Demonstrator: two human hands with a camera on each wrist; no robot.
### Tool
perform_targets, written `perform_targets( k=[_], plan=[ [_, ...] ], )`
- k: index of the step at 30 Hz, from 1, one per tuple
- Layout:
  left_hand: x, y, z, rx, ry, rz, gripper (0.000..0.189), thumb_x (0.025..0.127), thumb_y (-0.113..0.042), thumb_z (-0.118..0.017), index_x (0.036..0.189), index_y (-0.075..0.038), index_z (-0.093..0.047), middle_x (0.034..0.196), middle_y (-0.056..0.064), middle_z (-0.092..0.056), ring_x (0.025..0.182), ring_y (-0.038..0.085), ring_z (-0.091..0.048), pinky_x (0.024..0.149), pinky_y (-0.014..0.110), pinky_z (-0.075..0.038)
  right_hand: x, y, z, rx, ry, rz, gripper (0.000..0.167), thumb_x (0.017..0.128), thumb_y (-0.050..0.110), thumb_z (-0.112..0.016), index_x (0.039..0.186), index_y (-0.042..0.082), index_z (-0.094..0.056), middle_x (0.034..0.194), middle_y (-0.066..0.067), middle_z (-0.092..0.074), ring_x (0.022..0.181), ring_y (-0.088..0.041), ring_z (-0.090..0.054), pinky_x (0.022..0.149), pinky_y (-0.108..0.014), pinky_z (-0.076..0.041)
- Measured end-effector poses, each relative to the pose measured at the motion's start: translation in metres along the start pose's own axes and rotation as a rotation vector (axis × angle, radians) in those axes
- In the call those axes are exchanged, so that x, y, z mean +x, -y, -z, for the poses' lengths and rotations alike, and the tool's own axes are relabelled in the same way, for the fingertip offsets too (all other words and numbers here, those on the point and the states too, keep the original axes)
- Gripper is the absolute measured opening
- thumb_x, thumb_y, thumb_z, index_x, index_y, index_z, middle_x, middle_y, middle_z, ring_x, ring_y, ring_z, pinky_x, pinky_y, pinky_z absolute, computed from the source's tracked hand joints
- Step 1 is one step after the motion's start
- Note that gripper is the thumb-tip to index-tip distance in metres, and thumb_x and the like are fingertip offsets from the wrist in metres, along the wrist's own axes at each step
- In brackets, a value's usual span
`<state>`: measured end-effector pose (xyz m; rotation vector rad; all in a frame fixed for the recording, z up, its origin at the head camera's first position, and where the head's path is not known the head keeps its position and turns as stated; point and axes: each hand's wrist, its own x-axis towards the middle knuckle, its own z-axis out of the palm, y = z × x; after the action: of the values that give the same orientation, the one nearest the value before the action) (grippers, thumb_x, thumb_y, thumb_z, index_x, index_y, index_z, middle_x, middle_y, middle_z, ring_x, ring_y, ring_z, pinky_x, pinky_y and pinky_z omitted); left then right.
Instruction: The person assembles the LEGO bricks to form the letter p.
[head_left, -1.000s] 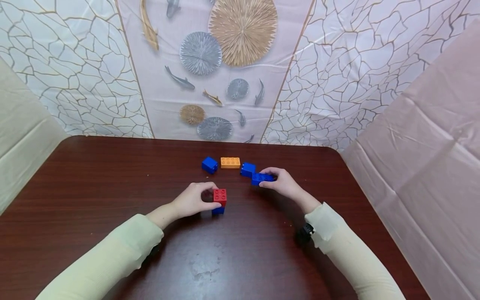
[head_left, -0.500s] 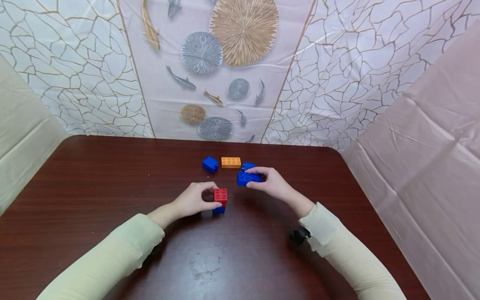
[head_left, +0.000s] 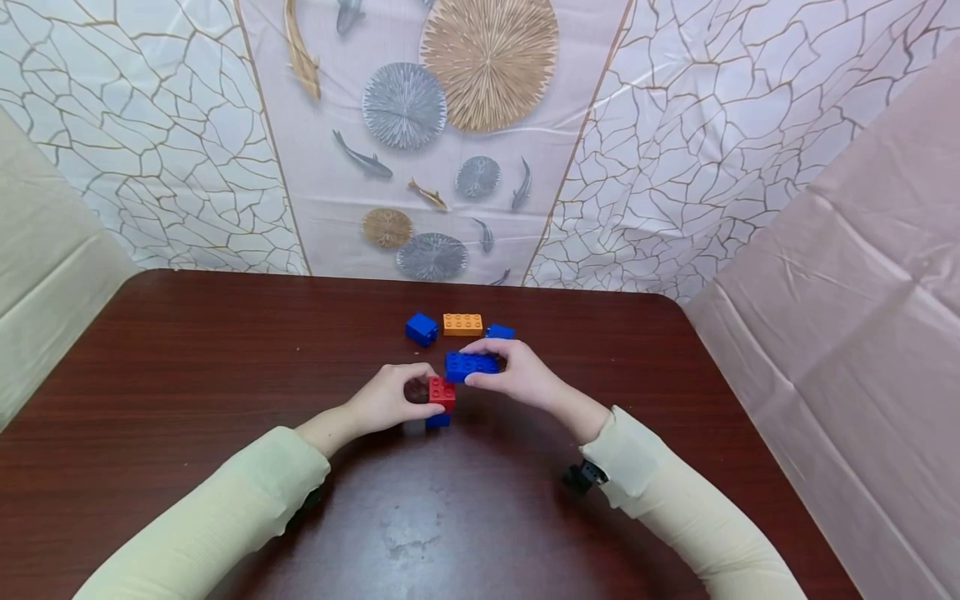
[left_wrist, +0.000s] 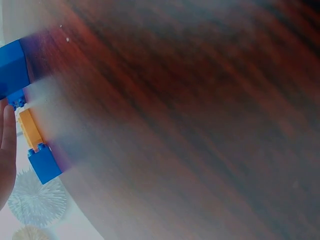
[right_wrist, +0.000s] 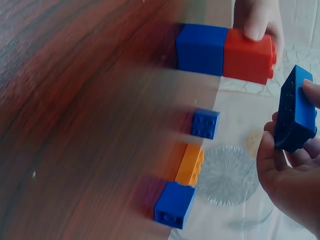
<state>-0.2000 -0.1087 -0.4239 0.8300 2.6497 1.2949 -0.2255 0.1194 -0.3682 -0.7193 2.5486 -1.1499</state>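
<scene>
Between right fingers (right_wrist: pixel 269 156), oblong blue brick (right_wrist: pixel 296 115)

Red brick (head_left: pixel 442 395), 4 studs up, sits upright & flush on blue brick (head_left: pixel 438 421), similar size, on counter (head_left: pixel 225 358); L hand (head_left: pixel 386 400) pinches the red. Long brick (head_left: pixel 457 367), also blue, w/ 2 rows of studs up, is in R hand (head_left: pixel 527 379), held off counter nr red's top, slightly apart.
</scene>
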Motion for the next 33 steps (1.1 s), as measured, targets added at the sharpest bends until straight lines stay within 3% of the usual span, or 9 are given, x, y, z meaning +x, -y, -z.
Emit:
perform_targets(
  k=[17,33],
  plan=[
    [0.002,0.005,-0.002,0.011,-0.003,-0.027,0.028,0.078,-0.03,-0.075,0.096,-0.015,-0.06,0.091,-0.001,-0.068,0.081,0.01,-0.059,0.075,0.024,-0.051,0.004,0.004,-0.014,-0.016,0.044,0.058,0.037,0.083,0.024,-0.071,0.117,0.011,-0.064,0.115,-0.007,-0.066,0.1,-0.021,-0.058,0.086,-0.032,-0.051],
    [0.002,0.004,0.0,0.012,0.009,-0.012,0.03,0.079,-0.032,-0.075,0.098,-0.015,-0.06,0.092,-0.001,-0.068,0.081,0.01,-0.059,0.076,0.025,-0.051,0.0,0.003,-0.015,-0.095,0.059,0.142,0.042,0.084,0.022,-0.07,0.122,0.008,-0.06,0.119,-0.01,-0.064,0.105,-0.023,-0.059,0.093,-0.037,-0.05]
  ],
)
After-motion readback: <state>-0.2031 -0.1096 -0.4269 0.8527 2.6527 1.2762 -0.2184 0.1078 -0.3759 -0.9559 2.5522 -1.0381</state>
